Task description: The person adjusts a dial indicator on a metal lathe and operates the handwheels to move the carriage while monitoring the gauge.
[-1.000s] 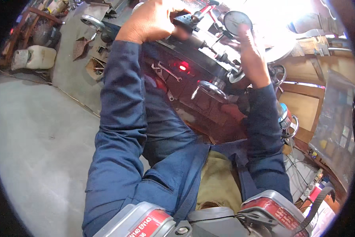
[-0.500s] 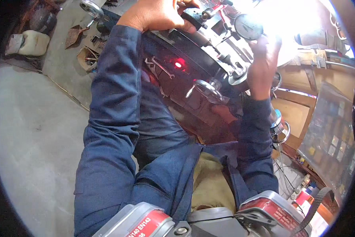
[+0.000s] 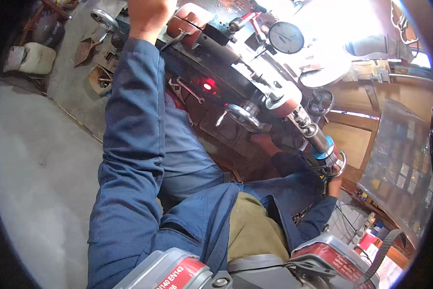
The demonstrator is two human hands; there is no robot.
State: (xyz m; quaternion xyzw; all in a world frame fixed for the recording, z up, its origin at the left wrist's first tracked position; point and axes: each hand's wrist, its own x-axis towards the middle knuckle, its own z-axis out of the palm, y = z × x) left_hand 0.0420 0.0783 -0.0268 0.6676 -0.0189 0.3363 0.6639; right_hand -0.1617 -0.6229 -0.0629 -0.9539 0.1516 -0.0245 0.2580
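At the upper left of the frame, the left hand (image 3: 151, 13) is raised just beside a round chuck (image 3: 191, 24); its fingers run past the top edge, so I cannot tell whether they grip anything. At the right, below the middle height of the frame, the right hand (image 3: 336, 185) reaches up to a handwheel (image 3: 343, 166) and looks curled around its rim — though the wheel hides much of it. That wheel sits at the outer end of the machine's line, probably so that it can be turned clear of the middle parts.

From the chuck, a dark metal bar (image 3: 221, 47) slants down toward the right, roughly in line with a thick collar (image 3: 285, 100) and the handwheel, which suggests that the layout keeps everything on one axis. Above the bar, a round dial gauge (image 3: 286, 37) hangs near jointed red arms (image 3: 248, 20), its face turned toward the wearer, likely for easy reading. Neither hand visibly touches it.

Near the centre, a second wheel (image 3: 244, 117) has a handle sticking out to the left — a shape that suits cranking. To its upper left lies a wrench (image 3: 191, 90), apparently parked within reach.
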